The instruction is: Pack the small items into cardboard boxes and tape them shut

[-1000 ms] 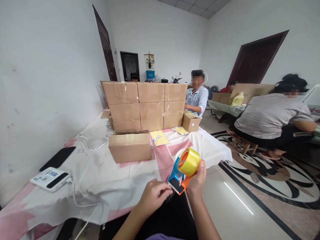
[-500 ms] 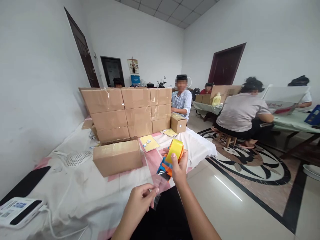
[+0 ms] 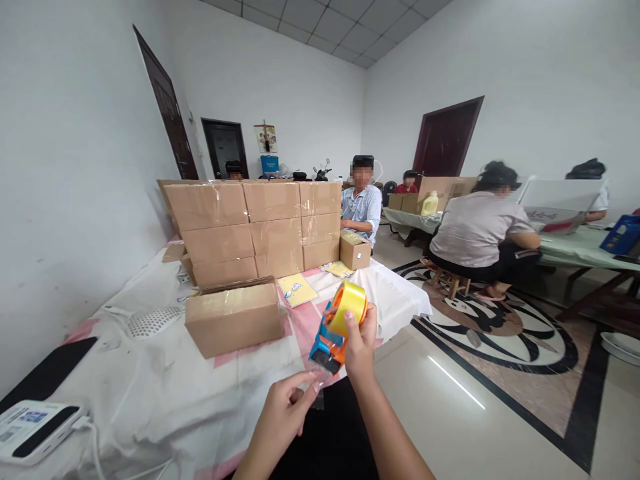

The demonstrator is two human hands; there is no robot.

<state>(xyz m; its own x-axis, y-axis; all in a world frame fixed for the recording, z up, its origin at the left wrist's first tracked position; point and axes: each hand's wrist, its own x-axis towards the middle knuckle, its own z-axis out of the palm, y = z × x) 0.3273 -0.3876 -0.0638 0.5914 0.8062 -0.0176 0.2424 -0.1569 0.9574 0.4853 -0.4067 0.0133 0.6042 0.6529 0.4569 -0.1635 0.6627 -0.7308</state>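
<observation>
My right hand (image 3: 361, 340) is wrapped round a tape dispenser (image 3: 327, 348) with a blue and orange body and a yellow roll of tape (image 3: 349, 307). Just below its cutting end, my left hand (image 3: 293, 403) pinches a strip of clear tape (image 3: 320, 393) between thumb and forefinger. A long cardboard box (image 3: 235, 327) with tape along its top lies on the table, left of the dispenser. Behind it rises a stack of taped cardboard boxes (image 3: 275, 230), and a small box (image 3: 355, 250) stands at the stack's right end.
Yellow printed cards (image 3: 297, 289) lie on the cloth-covered table (image 3: 150, 380). On the left are a white perforated object (image 3: 154, 320) and a white device (image 3: 37, 427) with a cable. Across the table sits a person (image 3: 364, 203); another person (image 3: 473, 230) sits on a stool at right.
My left hand has moved slightly right and closer to the dispenser. The dispenser is turned a little, showing more of its blue side, and the free stretch of tape looks shorter.
</observation>
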